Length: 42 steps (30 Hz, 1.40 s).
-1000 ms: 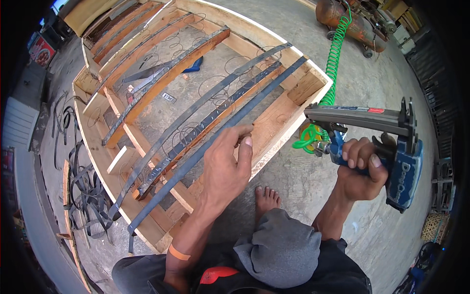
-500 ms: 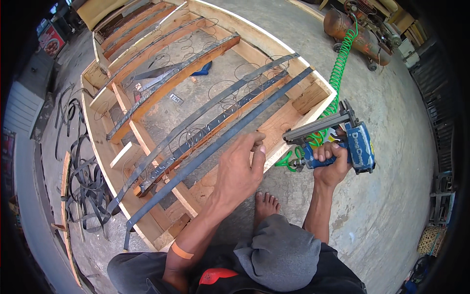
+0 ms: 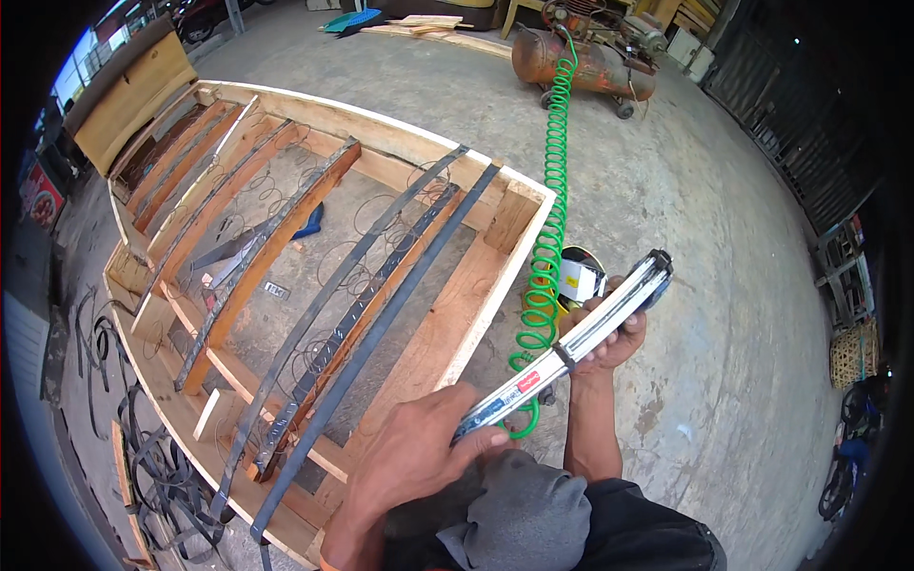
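Note:
My right hand (image 3: 621, 344) is wrapped round the body of a blue air staple gun (image 3: 576, 350), which is tipped so the long pale underside of its magazine faces up. Between the thumb and fingers of my left hand (image 3: 409, 455) is the near end of that magazine. Most of the gun's body is hidden behind the magazine and my right hand. On the left lies a wooden frame (image 3: 509, 271) with slats across it. Two dark webbing straps (image 3: 388, 309) run over its near part, with wire springs (image 3: 345, 255) between the slats.
A green coiled hose (image 3: 555, 162) leads back to a rusty air compressor (image 3: 571, 65). Loose black straps (image 3: 157, 481) lie in a tangle at the left. A hand saw (image 3: 228, 249) rests on the floor inside the frame. A white-and-yellow container (image 3: 579, 276) stands behind my right hand.
The staple gun has turned so its magazine slants down toward me. My left hand has moved back from beside the frame and closed on the magazine's end. The view has shifted.

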Each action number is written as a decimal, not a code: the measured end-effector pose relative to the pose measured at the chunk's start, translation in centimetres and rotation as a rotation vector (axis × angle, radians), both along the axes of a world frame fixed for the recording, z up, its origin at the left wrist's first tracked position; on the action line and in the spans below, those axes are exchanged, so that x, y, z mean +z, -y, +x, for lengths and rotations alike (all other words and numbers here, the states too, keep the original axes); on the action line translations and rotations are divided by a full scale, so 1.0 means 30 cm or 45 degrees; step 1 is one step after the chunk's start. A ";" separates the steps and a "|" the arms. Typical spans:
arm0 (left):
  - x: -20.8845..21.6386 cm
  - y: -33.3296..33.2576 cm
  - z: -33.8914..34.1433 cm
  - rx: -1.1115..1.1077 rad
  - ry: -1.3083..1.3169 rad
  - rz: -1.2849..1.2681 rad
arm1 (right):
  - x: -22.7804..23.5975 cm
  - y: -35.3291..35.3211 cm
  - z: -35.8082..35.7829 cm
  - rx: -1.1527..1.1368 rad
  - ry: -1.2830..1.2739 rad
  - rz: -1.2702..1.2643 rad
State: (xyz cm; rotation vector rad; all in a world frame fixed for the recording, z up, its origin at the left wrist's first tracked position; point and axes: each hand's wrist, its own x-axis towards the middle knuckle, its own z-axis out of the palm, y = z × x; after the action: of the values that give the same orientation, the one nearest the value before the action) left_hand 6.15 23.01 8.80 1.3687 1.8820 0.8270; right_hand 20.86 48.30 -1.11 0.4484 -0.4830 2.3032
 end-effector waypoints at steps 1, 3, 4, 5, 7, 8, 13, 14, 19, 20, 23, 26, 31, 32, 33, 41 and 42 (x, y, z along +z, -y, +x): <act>0.024 -0.012 0.025 -0.128 0.076 -0.113 | -0.035 -0.039 0.011 0.073 -0.090 0.054; 0.015 -0.020 0.095 -0.051 0.332 -0.107 | -0.086 -0.019 -0.039 0.211 -0.137 -0.137; -0.020 -0.024 0.117 0.017 0.447 -0.046 | -0.089 -0.015 -0.058 0.250 -0.095 -0.212; -0.054 -0.026 0.122 0.015 0.494 0.010 | -0.080 -0.009 -0.060 0.230 0.030 -0.302; -0.103 -0.038 0.128 0.009 0.590 0.124 | -0.054 -0.016 -0.064 -0.043 0.599 -0.161; -0.095 -0.039 0.126 0.080 0.804 0.067 | -0.028 -0.002 -0.069 -0.229 0.970 -0.111; -0.002 0.008 0.068 0.323 1.229 0.067 | 0.099 -0.065 0.005 -0.110 1.900 0.900; 0.012 0.016 0.064 0.343 1.219 0.111 | 0.080 -0.101 0.032 -0.462 1.965 0.915; 0.028 0.033 0.055 0.491 0.726 0.080 | 0.021 -0.279 0.163 -1.311 2.303 1.223; 0.018 0.031 0.046 0.535 0.741 0.064 | 0.010 -0.284 0.171 -1.315 2.399 1.387; -0.009 0.024 0.040 0.599 0.734 0.018 | -0.052 -0.319 0.171 -1.260 2.421 1.566; -0.030 0.020 0.045 0.586 0.744 0.004 | -0.071 -0.388 0.170 -1.220 2.470 1.817; -0.048 0.022 0.052 0.503 0.510 0.038 | -0.041 -0.406 0.185 -1.084 2.224 2.351; -0.046 0.021 0.050 0.522 0.521 0.034 | -0.032 -0.403 0.194 -0.983 2.246 2.403; -0.044 0.020 0.047 0.540 0.531 0.030 | -0.032 -0.402 0.187 -1.022 2.328 2.453; -0.032 0.015 0.049 0.616 0.752 0.024 | -0.092 -0.344 0.158 -1.186 2.181 2.369; -0.032 0.011 0.055 0.611 0.732 0.031 | -0.104 -0.340 0.150 -1.217 2.249 2.296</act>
State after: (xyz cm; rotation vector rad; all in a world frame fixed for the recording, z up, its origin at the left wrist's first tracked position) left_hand 7.82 22.68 7.83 0.5828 1.7371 1.3153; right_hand 25.37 58.49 -4.22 -1.0333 -2.6277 0.1703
